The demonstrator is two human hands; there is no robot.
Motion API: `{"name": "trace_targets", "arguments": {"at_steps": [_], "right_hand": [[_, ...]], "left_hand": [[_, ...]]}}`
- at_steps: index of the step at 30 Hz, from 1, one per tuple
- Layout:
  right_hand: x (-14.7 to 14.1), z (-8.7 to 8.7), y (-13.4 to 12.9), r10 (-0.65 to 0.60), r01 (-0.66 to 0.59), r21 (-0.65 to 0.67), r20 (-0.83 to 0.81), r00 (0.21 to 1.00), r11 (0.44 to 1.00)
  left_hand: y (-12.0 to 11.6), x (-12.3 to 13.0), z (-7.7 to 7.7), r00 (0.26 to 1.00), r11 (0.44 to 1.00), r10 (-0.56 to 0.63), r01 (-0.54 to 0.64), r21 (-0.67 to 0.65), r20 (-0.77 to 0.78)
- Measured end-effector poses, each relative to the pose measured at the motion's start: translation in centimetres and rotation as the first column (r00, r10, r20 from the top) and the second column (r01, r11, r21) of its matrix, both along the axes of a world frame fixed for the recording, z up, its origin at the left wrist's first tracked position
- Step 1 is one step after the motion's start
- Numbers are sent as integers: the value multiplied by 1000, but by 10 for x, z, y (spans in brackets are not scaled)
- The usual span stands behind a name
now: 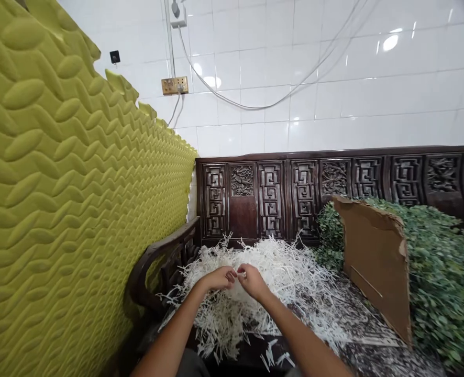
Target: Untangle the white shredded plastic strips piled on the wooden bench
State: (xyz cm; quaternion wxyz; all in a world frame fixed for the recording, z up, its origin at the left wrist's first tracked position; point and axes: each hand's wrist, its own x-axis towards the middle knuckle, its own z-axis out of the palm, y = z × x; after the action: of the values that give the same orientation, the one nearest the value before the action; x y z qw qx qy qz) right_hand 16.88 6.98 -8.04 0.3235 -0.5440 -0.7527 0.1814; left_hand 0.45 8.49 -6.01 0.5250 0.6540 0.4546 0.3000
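Note:
My left hand (221,277) and my right hand (251,278) nearly meet over a large heap of thin white branching pieces (287,267), which look like plastic stems. The fingers of both hands are curled, with the tips pinched together. Anything held between them is too small to make out against the white heap. The heap lies on a dark wooden bench, close to its left armrest. Below my hands its pieces look more yellowish, and a few loose white bits (269,353) lie near the front edge.
A torn brown cardboard sheet (377,262) stands between the white heap and a mass of green artificial foliage (440,256). The bench's carved backrest (243,214) runs along the tiled wall (255,63). A yellow-green foam mat wall (78,209) and a curved armrest (141,272) bound the left.

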Motion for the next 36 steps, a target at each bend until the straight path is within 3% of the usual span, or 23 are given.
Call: {"name": "trace_targets", "arguments": {"at_steps": [3,7,11,15,19,24,32,36], "right_hand": [[0,-12,3,100,-102,-4,-145,984,995],[11,-23,15,140,-158,-18,-375,917,987],[22,-34,29,75,-135,-61,-576,814,989],[28,-47,43,9,-107,-101,-684,729,989],[36,-53,56,-26,-125,-153,-726,687,980],[44,-56,65,-30,-160,-202,-705,708,966],[33,-48,59,71,-241,-179,-645,761,954],[37,-39,52,127,-278,-148,-627,769,949]], "left_hand": [[4,-5,-1,998,999,-27,30,36,-62],[9,-5,-9,994,995,-39,47,83,-98],[19,0,-17,988,992,-67,82,101,-137],[37,10,-20,983,960,-77,118,254,-165],[53,19,-17,976,930,-82,147,336,-201],[63,21,-16,978,941,-114,164,296,-177],[51,-6,-14,984,952,-163,177,251,-76],[44,1,-10,977,963,-180,199,182,-119]]}}
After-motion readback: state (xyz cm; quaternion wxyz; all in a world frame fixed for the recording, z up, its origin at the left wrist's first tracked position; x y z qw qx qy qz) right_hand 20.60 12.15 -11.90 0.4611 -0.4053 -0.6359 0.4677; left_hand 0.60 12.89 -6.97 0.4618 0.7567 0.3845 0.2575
